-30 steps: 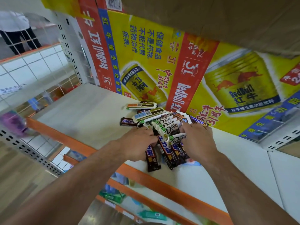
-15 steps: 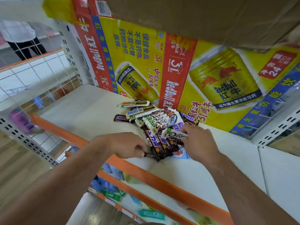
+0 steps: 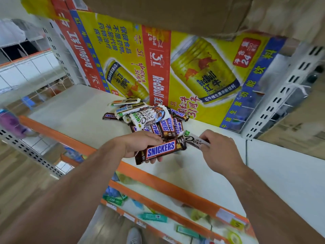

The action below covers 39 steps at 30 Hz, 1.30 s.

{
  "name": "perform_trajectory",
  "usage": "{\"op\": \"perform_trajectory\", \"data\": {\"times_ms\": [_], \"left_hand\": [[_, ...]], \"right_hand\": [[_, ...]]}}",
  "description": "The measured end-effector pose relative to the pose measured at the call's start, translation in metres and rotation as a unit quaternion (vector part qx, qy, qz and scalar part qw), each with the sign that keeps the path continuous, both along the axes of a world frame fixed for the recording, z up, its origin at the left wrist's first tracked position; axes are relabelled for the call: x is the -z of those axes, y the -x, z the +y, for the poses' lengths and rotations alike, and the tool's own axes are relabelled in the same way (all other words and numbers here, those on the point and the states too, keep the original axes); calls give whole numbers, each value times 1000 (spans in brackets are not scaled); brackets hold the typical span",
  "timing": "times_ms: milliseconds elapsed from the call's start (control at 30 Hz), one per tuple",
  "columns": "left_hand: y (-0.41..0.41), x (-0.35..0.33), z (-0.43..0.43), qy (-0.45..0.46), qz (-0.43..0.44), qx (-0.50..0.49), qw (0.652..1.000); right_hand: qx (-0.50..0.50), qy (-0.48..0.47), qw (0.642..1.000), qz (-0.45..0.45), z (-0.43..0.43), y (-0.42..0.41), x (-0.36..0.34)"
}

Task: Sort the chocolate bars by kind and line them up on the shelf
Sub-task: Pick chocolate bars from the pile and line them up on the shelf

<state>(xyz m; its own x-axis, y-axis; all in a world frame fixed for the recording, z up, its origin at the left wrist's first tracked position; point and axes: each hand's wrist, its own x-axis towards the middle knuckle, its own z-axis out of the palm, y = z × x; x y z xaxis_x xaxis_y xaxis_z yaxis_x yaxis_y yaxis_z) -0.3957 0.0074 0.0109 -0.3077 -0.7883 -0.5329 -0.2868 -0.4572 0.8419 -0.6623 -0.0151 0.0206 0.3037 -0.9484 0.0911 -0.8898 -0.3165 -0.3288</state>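
Brown wrapping with blue lettering marks the Snickers bar [image 3: 161, 150] that is gripped in the left hand [image 3: 139, 145], with fingers curled beneath it and the thumb laid over its upper edge; a second dark wrapper appears to be held under it. A white Dove bar [image 3: 194, 140] is pinched at one end between thumb and fingers of the right hand [image 3: 219, 152], just beside the Snickers bar. Both are held above the front of the white shelf [image 3: 70, 110], near its orange edge [image 3: 52, 132], while the mixed pile [image 3: 154, 120] lies behind them, close to the yellow Red Bull carton [image 3: 193, 67]. The step in hand is judged to be the separating of kinds. It would be done well if one kind were assigned to each hand, and if bare shelf on either side of the pile were used for separate rows. Bars should be laid label up, parallel, with ends level. The pile is best drawn from the top, since overlapping bars tugged from below would probably be scattered.
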Motion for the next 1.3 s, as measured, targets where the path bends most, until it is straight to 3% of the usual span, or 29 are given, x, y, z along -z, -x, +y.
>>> {"op": "perform_trajectory", "data": {"times_ms": [133,333,767,1067,1300], "left_hand": [[24,1,-4,-13,35,57,998],[57,1,-12,-8,19,125,992],[140,14,11,-26,31,277,960],[265,2,37,30,-24,403,914],[399,-8,74,58,-35,460,885]], "right_hand": [[42,4,999,-9,12,26,1],[123,-3,992,-37,50,52,-3],[301,6,950,-82,160,102,1],[386,40,916,-103,229,196,0],[402,34,903,-146,274,322,-4]]}}
